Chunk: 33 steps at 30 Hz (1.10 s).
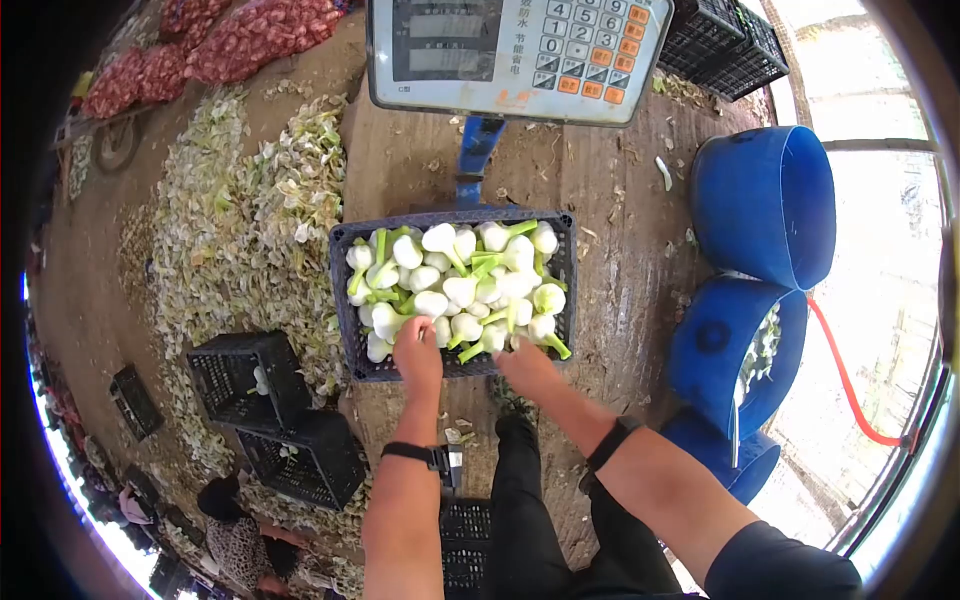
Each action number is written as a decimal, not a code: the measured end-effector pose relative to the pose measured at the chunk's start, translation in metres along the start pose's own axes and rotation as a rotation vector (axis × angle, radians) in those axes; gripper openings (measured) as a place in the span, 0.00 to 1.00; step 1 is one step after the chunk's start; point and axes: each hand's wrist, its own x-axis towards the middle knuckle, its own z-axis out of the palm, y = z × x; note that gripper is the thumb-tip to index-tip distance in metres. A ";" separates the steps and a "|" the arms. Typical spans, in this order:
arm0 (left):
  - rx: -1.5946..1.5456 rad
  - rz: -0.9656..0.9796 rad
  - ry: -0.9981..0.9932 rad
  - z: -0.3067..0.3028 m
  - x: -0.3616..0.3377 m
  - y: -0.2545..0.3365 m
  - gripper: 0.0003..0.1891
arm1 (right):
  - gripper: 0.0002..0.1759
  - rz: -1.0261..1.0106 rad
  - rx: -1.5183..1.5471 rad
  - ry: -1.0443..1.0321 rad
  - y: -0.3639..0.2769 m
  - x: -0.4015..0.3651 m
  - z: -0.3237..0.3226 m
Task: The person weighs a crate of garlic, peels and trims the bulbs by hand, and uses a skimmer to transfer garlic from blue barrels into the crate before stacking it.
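A dark plastic crate [342, 300] full of fresh garlic bulbs [460, 291] with short green stems sits in front of me. Over its front left part, my left hand [418, 350] has its fingers curled together among the bulbs; what they pinch, if anything, is hidden. My right hand [530, 368] reaches across the front rim, its fingertips touching the bulbs near a green stem. The fingers of that hand are partly hidden and blurred. Behind the crate stands a weighing scale display [520, 60] on a blue post [480, 150].
Blue barrels [745, 210] line the right side, near a red hose [850, 375]. Garlic peelings [240, 250] pile up on the left, with black crates [250, 380] beside them. Red mesh sacks [260, 40] lie at the far left. Another person [235, 540] is at the lower left.
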 end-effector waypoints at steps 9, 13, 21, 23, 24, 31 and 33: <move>0.134 -0.237 -0.070 0.027 0.001 0.002 0.11 | 0.25 -0.024 -0.009 -0.250 0.129 -0.081 -0.034; -0.012 -0.320 -0.004 0.007 -0.005 0.029 0.10 | 0.24 -0.115 -0.387 -0.219 0.182 -0.130 -0.094; -0.118 -0.371 -0.238 -0.048 -0.117 0.015 0.11 | 0.17 0.227 -0.045 -0.063 0.208 -0.194 -0.127; -0.109 -0.370 -0.208 -0.061 -0.152 0.024 0.11 | 0.17 0.220 0.008 -0.081 0.209 -0.199 -0.128; -0.147 -0.372 -0.191 -0.063 -0.172 0.020 0.11 | 0.17 0.220 0.056 -0.098 0.208 -0.201 -0.130; -0.068 -0.446 -0.234 -0.077 -0.272 0.011 0.12 | 0.17 0.178 0.122 -0.117 0.223 -0.208 -0.140; -0.160 -0.586 -0.299 -0.079 -0.288 0.014 0.12 | 0.17 0.193 0.131 -0.087 0.225 -0.214 -0.144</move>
